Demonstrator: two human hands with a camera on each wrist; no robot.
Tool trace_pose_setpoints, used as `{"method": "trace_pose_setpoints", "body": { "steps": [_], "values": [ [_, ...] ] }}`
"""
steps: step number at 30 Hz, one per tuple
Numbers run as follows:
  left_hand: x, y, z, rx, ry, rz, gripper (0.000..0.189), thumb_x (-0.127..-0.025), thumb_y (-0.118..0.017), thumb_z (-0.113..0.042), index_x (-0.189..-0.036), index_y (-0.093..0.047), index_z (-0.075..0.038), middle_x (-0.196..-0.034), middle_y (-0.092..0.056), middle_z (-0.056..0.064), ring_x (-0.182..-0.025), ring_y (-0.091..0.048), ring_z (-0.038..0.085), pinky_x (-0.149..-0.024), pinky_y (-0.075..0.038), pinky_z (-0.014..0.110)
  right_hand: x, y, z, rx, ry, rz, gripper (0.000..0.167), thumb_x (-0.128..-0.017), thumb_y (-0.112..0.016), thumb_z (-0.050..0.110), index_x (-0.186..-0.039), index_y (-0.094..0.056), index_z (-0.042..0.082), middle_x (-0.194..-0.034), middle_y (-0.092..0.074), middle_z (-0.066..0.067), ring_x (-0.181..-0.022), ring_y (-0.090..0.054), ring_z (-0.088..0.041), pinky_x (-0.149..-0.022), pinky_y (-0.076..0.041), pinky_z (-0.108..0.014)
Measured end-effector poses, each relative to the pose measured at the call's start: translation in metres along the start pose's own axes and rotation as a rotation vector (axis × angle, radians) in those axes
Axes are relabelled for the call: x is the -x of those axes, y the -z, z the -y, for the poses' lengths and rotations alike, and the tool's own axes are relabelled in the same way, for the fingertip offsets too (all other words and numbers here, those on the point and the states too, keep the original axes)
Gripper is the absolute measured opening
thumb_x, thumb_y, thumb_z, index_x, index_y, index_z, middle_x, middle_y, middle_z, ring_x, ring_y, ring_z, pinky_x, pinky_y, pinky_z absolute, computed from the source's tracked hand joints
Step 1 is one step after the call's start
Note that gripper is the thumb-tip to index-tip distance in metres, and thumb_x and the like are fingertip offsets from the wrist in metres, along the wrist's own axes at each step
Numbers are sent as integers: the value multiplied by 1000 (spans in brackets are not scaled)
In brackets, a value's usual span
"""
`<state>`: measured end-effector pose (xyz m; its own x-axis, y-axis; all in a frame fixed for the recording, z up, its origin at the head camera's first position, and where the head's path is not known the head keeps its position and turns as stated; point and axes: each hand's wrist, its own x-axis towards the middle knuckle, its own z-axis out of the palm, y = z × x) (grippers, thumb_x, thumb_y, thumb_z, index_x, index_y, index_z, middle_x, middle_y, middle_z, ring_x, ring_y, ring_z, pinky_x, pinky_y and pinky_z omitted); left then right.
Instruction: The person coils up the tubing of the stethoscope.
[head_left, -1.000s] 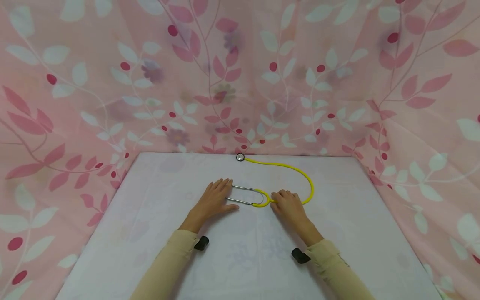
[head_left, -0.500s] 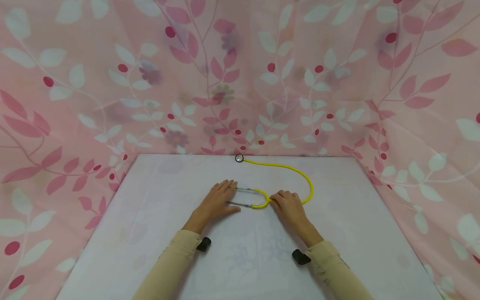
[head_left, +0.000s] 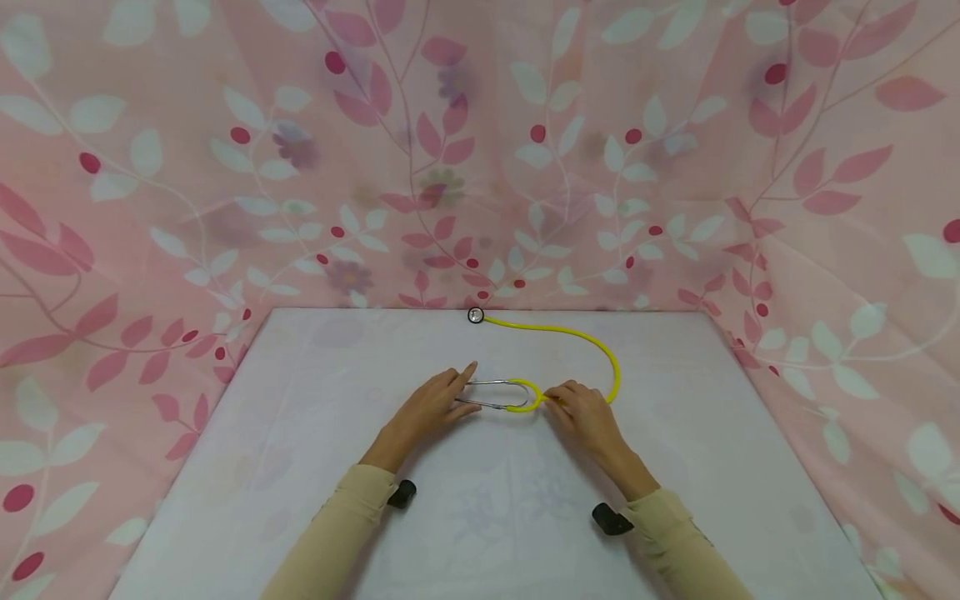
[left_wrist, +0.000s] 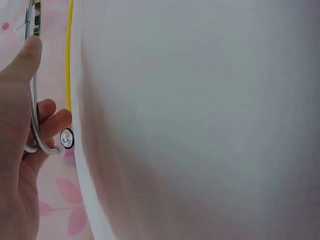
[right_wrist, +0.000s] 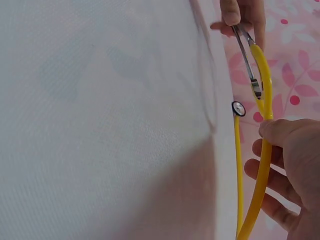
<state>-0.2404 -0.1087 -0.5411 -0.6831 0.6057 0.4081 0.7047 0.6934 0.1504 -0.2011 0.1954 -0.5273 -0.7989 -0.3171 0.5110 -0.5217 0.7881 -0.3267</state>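
A stethoscope with a yellow tube [head_left: 617,371] lies across the table in front of me. My left hand [head_left: 429,410] grips its metal ear tubes [head_left: 491,382]; in the left wrist view the thumb lies along them and the eartips [left_wrist: 61,151] stick out past the fingers. Just behind the fork of the tube, my right hand [head_left: 591,417] pinches the yellow tubing, thumb on one side and fingers on the other in the right wrist view. The round chestpiece [head_left: 476,315] rests by the far edge, joined by the tube's curve.
The table [head_left: 480,517] has a white cloth over it. A pink leaf-patterned curtain [head_left: 480,167] rises behind its far edge and along both sides. A dark wrist camera [head_left: 402,494] sits at the left cuff, another dark camera [head_left: 612,519] at the right.
My left hand has gone from lying flat over the ear tubes to gripping them, and the two tubes stand closer together. The right hand keeps its place near the fork.
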Motion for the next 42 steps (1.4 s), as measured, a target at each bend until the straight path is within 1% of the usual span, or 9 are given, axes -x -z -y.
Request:
{"method": "trace_pose_setpoints", "body": {
  "steps": [4, 12, 17, 21, 27, 31, 36, 39, 42],
  "values": [
    [2, 2, -2, -2, -9, 1, 73, -87, -72, -43, -146, -46, -7, -97, -57, 2, -75, -54, 13, -70, -51, 29, 1, 4, 1, -15, -20, 18, 16, -84, -77, 15, -99, -75, 11, -91, -70, 0, -83, -66, -18, -70, -47, -36],
    [4, 7, -12, 3, -34, 128, 70, -96, -61, -43, -151, -37, -7, -103, -57, 3, -82, -53, 13, -76, -50, 27, 4, 16, 0, -12, -78, 87, 19, -86, -76, 16, -104, -74, 12, -96, -75, -1, -84, -70, -16, -73, -55, -36],
    [7, 14, -19, 64, -62, 181, 65, -101, -55, -33, -154, -30, -5, -107, -56, 4, -85, -51, 11, -79, -50, 25, 8, 23, -4, -13, -88, 111, 19, -86, -76, 17, -105, -73, 14, -96, -74, 1, -82, -69, -15, -71, -56, -35],
    [8, 18, -21, 101, -58, 167, 68, -100, -57, -31, -155, -26, -6, -107, -55, 3, -86, -49, 10, -79, -48, 24, 11, 27, -7, -33, -70, 108, 19, -85, -77, 16, -104, -73, 14, -94, -72, 2, -81, -69, -14, -70, -57, -33],
    [7, 18, -19, 135, -34, 142, 80, -93, -66, -35, -156, -24, -8, -105, -55, 4, -88, -49, 10, -79, -49, 24, 12, 31, -7, -66, -48, 123, 20, -85, -76, 15, -105, -73, 14, -93, -71, 3, -84, -69, -12, -72, -58, -32],
    [7, 18, -16, 166, -26, 112, 80, -93, -66, -32, -156, -24, -6, -105, -57, 5, -90, -52, 12, -81, -50, 26, 15, 37, -13, -110, -50, 181, 20, -87, -75, 14, -106, -73, 13, -95, -71, 4, -88, -70, -13, -77, -58, -33],
    [14, 24, -10, 227, -26, 87, 73, -95, -65, -23, -154, -27, -4, -107, -59, 8, -94, -56, 15, -85, -51, 29, 25, 56, -34, -118, -87, 257, 21, -86, -74, 8, -106, -72, 11, -97, -71, 1, -93, -70, -18, -82, -56, -41],
    [19, 27, -10, 266, -20, 137, 67, -99, -60, -21, -154, -27, -2, -110, -59, 9, -97, -57, 15, -86, -51, 30, 24, 66, -42, -89, -44, 210, 22, -84, -75, 5, -105, -70, 9, -98, -71, -2, -91, -69, -22, -81, -54, -45],
    [23, 29, -15, 298, -43, 151, 64, -100, -57, -17, -153, -27, 1, -111, -60, 10, -97, -57, 17, -87, -51, 30, 16, 72, -43, -76, 13, 98, 23, -83, -76, 5, -105, -69, 8, -98, -72, -4, -90, -69, -24, -79, -54, -45]
  ]
}}
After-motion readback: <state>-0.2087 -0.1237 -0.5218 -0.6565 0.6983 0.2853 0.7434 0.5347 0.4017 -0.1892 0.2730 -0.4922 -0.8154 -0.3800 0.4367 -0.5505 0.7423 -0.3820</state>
